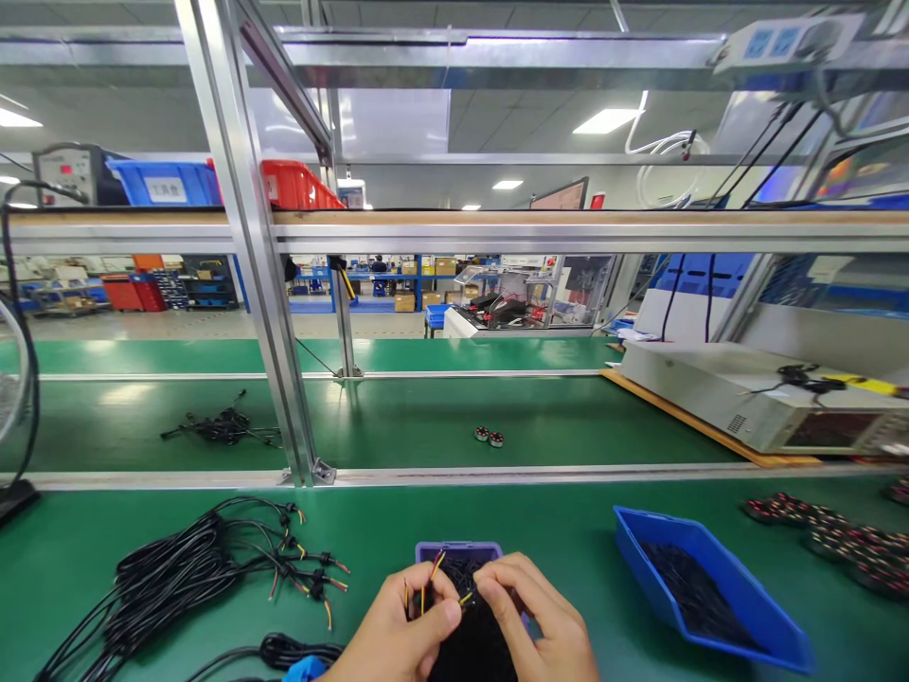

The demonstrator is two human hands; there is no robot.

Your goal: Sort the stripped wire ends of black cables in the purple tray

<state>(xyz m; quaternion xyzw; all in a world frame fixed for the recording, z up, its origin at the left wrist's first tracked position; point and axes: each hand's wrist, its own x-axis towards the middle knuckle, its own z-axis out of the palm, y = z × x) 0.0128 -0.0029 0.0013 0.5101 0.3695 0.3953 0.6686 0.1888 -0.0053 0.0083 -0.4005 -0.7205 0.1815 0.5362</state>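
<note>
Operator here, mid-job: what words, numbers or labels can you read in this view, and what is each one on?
No text is clearly readable.
White label on the blue bin: printed characters, too blurred to read.
Red display on the benchtop instrument: too small to read.

Head view, angled down at hands [394,630]

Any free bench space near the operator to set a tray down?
Bare green bench mat lies between the purple bin and the blue tray, and between the black wire harness and that bin. Crowded: around the left hand and right hand on the black wires, and the far right, by the red-and-black coiled wires.
</note>
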